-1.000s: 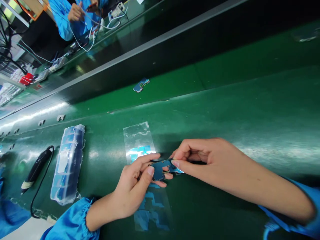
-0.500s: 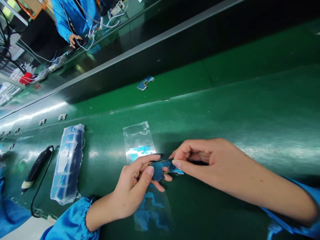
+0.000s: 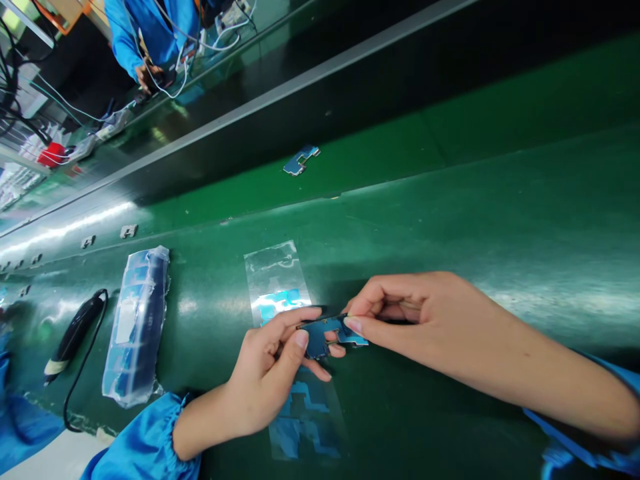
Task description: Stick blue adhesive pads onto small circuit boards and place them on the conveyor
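A small blue circuit board (image 3: 325,333) is held between both hands just above the green table. My left hand (image 3: 273,363) pinches its left end between thumb and fingers. My right hand (image 3: 415,313) grips its right end, fingers curled, with a thin dark tool partly hidden inside the fist. Under the hands lies a clear plastic strip (image 3: 290,347) carrying blue shaped pieces.
A plastic-wrapped stack of blue parts (image 3: 135,323) lies to the left, next to a black corded tool (image 3: 73,337). Another blue board (image 3: 301,160) sits on the green conveyor belt (image 3: 450,133) beyond. A co-worker in blue (image 3: 150,33) handles cables at the far top left.
The blue board on the conveyor has drifted right. The co-worker's hand dropped lower. My hands hold the board in almost the same place.
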A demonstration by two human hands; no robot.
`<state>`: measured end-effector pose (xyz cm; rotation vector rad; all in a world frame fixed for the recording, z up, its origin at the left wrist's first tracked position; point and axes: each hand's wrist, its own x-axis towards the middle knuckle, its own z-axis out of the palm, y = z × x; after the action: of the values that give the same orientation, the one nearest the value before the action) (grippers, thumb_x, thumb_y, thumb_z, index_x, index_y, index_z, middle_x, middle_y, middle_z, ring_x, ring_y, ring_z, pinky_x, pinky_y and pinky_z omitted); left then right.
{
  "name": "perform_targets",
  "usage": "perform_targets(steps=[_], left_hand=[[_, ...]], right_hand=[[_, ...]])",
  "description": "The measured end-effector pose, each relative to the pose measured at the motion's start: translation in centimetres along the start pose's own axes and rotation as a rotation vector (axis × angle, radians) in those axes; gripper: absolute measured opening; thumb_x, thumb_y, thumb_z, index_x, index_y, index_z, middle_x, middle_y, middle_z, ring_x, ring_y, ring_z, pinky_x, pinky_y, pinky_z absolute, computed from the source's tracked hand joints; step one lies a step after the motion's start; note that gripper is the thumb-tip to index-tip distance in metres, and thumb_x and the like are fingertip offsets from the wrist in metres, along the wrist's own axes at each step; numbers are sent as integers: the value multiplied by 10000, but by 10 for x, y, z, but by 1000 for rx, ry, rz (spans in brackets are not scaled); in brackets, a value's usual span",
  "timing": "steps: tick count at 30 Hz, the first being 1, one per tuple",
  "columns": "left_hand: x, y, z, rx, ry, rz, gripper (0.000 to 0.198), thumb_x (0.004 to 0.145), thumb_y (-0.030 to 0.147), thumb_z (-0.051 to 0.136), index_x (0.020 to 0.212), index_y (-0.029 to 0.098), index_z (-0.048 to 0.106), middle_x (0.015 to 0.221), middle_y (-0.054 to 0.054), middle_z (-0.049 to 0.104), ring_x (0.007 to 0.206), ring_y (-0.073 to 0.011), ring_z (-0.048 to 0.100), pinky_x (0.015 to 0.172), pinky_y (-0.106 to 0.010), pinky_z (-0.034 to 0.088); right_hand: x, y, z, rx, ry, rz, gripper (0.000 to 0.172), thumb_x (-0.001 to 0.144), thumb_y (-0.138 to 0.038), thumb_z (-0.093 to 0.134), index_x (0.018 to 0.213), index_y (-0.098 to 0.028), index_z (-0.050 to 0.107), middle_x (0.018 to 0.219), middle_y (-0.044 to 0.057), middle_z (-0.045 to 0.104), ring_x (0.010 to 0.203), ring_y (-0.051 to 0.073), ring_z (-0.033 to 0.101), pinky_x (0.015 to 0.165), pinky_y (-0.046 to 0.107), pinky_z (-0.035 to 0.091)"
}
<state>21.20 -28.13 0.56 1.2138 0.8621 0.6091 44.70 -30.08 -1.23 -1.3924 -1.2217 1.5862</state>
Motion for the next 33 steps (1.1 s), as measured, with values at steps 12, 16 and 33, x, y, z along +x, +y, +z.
perform_targets(steps=[12, 16, 33], left_hand=[[-1, -1, 0, -6, 4, -5, 273, 1087, 267, 613, 1330, 171, 693, 1047, -65, 833, 762, -106, 811, 764, -201, 707], [-1, 0, 0, 22, 2, -15, 297, 1086, 285, 613, 1339, 146, 683, 1041, -84, 831, 766, -126, 815, 765, -231, 716], [-4, -2, -3, 95, -8, -43, 324, 1094, 311, 606, 1374, 161, 669, 1019, -72, 836, 762, -139, 827, 764, -211, 692]], right_hand=[[0, 0, 2, -23, 32, -13, 144, 863, -372, 713, 764, -276, 756, 782, -16, 795, 727, 196, 773, 622, 259, 537], [0, 1, 4, -48, 52, -21, 149, 874, -365, 700, 768, -275, 754, 767, -17, 787, 709, 193, 760, 608, 263, 530], [1, -4, 7, -124, 89, -95, 145, 851, -331, 658, 719, -277, 686, 691, -20, 749, 615, 191, 727, 556, 297, 505]])
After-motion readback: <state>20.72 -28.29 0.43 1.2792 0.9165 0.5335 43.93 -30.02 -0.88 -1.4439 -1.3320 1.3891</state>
